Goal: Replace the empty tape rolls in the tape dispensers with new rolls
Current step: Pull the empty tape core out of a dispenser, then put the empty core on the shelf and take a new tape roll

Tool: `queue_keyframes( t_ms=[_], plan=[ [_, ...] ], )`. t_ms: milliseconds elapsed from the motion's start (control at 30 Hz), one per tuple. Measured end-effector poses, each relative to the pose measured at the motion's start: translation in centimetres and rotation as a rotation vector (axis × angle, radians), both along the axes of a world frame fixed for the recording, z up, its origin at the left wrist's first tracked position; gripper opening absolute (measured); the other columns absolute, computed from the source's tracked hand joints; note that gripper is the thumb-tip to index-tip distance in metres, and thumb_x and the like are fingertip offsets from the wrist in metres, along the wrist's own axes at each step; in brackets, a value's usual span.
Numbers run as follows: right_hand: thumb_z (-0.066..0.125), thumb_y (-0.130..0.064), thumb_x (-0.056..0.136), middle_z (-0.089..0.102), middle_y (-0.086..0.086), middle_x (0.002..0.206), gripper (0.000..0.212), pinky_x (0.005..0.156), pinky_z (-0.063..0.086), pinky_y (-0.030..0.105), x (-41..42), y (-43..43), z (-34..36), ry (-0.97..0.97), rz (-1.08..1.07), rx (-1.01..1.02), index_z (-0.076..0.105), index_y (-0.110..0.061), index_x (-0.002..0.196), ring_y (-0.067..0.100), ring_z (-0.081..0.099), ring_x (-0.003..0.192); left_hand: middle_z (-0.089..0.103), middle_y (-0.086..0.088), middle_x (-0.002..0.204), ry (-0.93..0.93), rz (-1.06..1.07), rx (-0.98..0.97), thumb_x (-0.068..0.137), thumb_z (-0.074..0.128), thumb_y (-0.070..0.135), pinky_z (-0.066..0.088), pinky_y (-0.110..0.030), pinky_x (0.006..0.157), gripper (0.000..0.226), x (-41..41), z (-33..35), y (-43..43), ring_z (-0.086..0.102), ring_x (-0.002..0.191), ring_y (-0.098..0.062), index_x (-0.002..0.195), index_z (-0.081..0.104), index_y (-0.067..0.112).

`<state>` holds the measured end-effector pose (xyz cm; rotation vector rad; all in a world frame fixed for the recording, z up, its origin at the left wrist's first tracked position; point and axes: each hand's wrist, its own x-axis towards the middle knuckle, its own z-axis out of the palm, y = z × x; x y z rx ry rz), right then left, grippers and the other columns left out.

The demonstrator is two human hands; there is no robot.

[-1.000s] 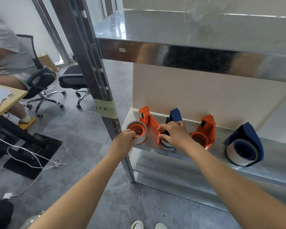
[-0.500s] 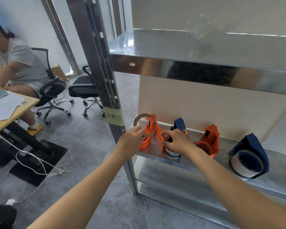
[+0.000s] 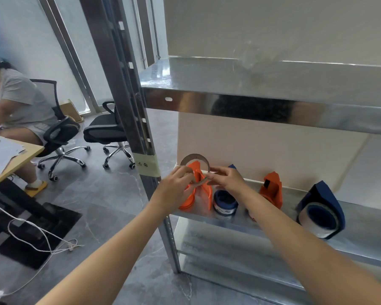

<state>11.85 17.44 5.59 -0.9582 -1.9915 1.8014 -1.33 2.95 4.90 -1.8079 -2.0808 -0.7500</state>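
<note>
An empty cardboard tape core [image 3: 195, 158] is held up above the left end of the metal shelf [image 3: 361, 245]. My left hand [image 3: 176, 186] grips its lower left edge and my right hand [image 3: 226, 178] pinches its right edge. Just behind and below it stands an orange tape dispenser [image 3: 199, 190]. A blue dispenser [image 3: 225, 204] sits under my right wrist. Further right are a second orange dispenser [image 3: 272, 190] and a blue dispenser holding a white tape roll [image 3: 321, 211].
A shiny upper shelf [image 3: 262, 106] overhangs the work area. The rack's upright post [image 3: 128, 106] stands just left of my hands. A seated person [image 3: 15, 106], two office chairs [image 3: 110, 133], a wooden desk [image 3: 13, 159] and loose cables on the floor lie to the left.
My left hand pulled the cardboard core off the orange dispenser and raised it. My right hand left the blue dispenser and took hold of the core's right edge.
</note>
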Motion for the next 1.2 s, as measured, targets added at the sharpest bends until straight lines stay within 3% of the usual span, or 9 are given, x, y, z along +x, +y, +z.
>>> queue_keyframes(
  t_ms=[100,200,333,433,500,633,867,1100,1200],
  plan=[
    [0.071,-0.018,0.085,0.072,-0.002,0.087,0.039,0.088,0.052,0.033,0.6,0.1,0.0,0.027,-0.013,-0.053,0.061,-0.009,0.121,0.009,0.070,0.075,0.042,-0.002,0.140,-0.269,0.080,-0.010,0.080,0.068,0.043,0.041,-0.035,0.099,0.057,0.4,0.6,0.1,0.040,0.127,-0.019,0.129,0.048,0.023],
    [0.072,-0.019,0.084,0.072,0.001,0.092,0.031,0.094,0.052,0.038,1.2,0.1,0.4,0.011,-0.005,-0.035,0.064,-0.012,0.113,0.016,0.070,0.087,0.036,0.001,0.146,-0.684,0.146,0.013,0.077,0.073,0.039,0.034,-0.035,0.108,0.077,0.7,1.2,0.8,0.037,0.131,-0.017,0.141,0.033,0.024],
    [0.072,-0.017,0.084,0.071,0.004,0.103,0.025,0.097,0.052,0.043,1.9,-0.3,0.9,0.067,-0.067,-0.068,0.064,-0.019,0.108,0.026,0.069,0.101,0.054,-0.004,0.132,-1.214,0.198,-0.016,0.075,0.077,0.034,0.050,-0.043,0.096,0.072,0.3,2.0,1.4,0.057,0.115,-0.024,0.137,0.042,0.022],
    [0.071,-0.019,0.085,0.072,0.004,0.104,0.020,0.091,0.054,0.037,2.7,-0.4,1.5,0.103,-0.082,-0.104,0.064,-0.023,0.103,0.020,0.071,0.095,0.069,-0.012,0.104,-1.578,0.164,-0.015,0.079,0.074,0.018,0.056,-0.047,0.085,0.048,0.3,2.6,1.4,0.068,0.089,-0.029,0.123,0.055,0.013],
    [0.069,-0.021,0.087,0.073,0.004,0.101,0.019,0.086,0.055,0.032,3.4,-0.6,1.8,0.122,-0.102,-0.126,0.064,-0.022,0.105,0.018,0.072,0.091,0.069,-0.018,0.099,-1.729,0.110,-0.019,0.081,0.072,0.012,0.056,-0.047,0.080,0.032,0.3,2.6,1.1,0.068,0.080,-0.032,0.110,0.060,0.011],
    [0.066,-0.020,0.089,0.072,0.007,0.106,0.020,0.080,0.056,0.030,4.2,-1.1,1.5,0.153,-0.171,-0.132,0.065,-0.021,0.109,0.022,0.072,0.091,0.069,-0.017,0.091,-1.812,0.008,-0.052,0.080,0.072,0.011,0.057,-0.040,0.070,0.027,0.4,2.2,0.8,0.068,0.076,-0.031,0.103,0.059,0.012],
    [0.070,-0.020,0.086,0.070,0.012,0.110,0.031,0.075,0.057,0.033,5.0,-2.5,0.6,0.177,-0.233,-0.169,0.066,-0.019,0.117,0.025,0.073,0.090,0.068,-0.019,0.091,-1.786,-0.044,-0.130,0.078,0.074,0.010,0.057,-0.039,0.074,0.032,0.4,1.8,0.2,0.067,0.077,-0.030,0.107,0.060,0.011],
    [0.066,-0.012,0.089,0.074,0.005,0.095,0.029,0.067,0.058,0.029,6.8,-4.1,0.3,0.278,-0.328,-0.210,0.066,-0.021,0.117,0.020,0.073,0.080,0.068,-0.017,0.092,-1.779,-0.050,-0.206,0.075,0.076,0.012,0.050,-0.046,0.090,0.035,1.3,2.2,0.8,0.065,0.082,-0.032,0.107,0.062,0.012],
    [0.067,-0.011,0.088,0.074,0.003,0.096,0.027,0.070,0.056,0.033,8.9,-4.0,0.6,0.326,-0.383,-0.233,0.068,-0.023,0.111,0.018,0.073,0.076,0.069,-0.015,0.089,-1.723,-0.075,-0.253,0.075,0.078,0.012,0.052,-0.043,0.086,0.028,2.9,2.6,2.0,0.067,0.075,-0.026,0.099,0.065,0.014]
  ],
)
